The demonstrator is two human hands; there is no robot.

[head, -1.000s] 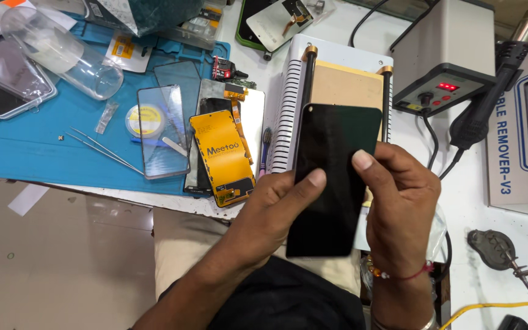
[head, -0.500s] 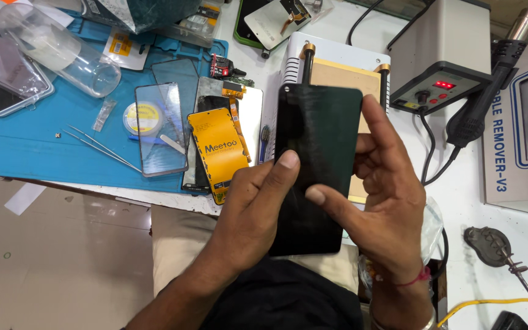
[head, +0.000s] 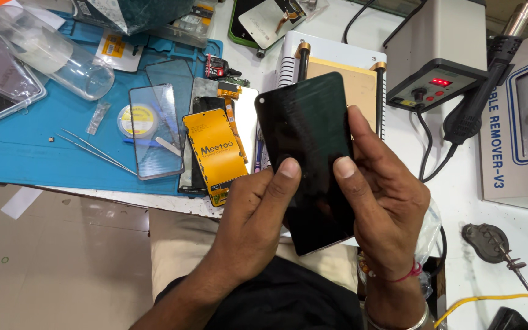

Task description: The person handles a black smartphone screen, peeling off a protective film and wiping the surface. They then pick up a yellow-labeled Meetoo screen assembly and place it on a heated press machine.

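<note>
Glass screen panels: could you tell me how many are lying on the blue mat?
2: one clear panel beside the tweezers, and a darker panel just behind it. Others may be hidden under the clutter.

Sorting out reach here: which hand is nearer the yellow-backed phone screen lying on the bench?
Left. The left hand sits just right of the yellow-backed phone screen, holding the black glass panel; the right hand grips the panel's far edge, farther away.

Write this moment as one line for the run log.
hands: left hand and right hand both hold black phone screen | thumbs on its face | place: above bench, before heating plate | tweezers untouched
</note>
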